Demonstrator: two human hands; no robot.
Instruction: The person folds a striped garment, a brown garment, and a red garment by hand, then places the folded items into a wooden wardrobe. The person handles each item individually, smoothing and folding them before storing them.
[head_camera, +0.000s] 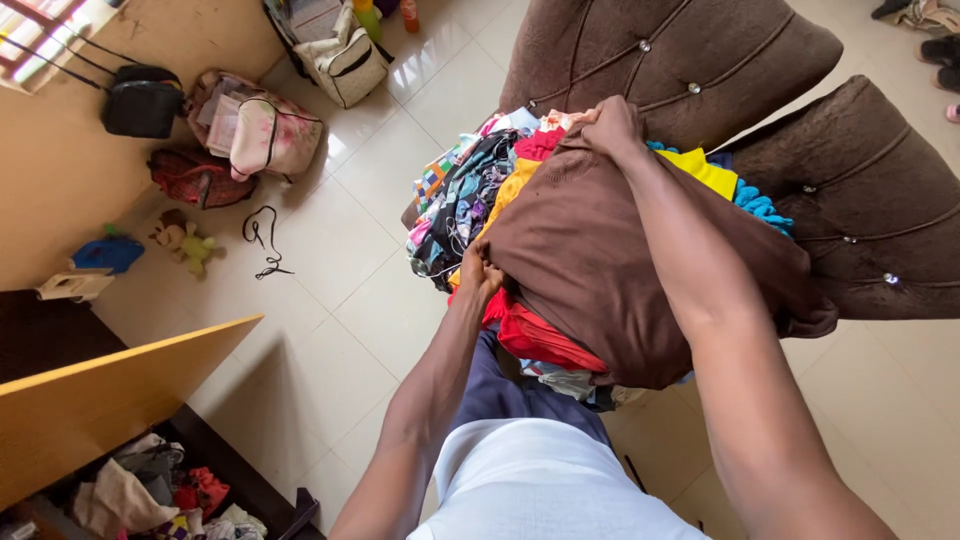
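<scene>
A brown garment (600, 250) lies spread over a heap of colourful clothes (470, 195) piled on a brown tufted armchair (690, 60). My left hand (480, 272) grips the brown garment's near left edge. My right hand (610, 125) clutches its far edge at the top of the pile. Red cloth (540, 340) and yellow cloth (700, 170) poke out from under it.
Bags (260, 130) and a black bag (145, 100) sit on the tiled floor by the wall at left, with a white bag (345, 60) further back. A soft toy (185, 240) and a black cord (262, 235) lie nearby. An open wooden cupboard door (110, 390) stands at lower left over more clothes (150, 490).
</scene>
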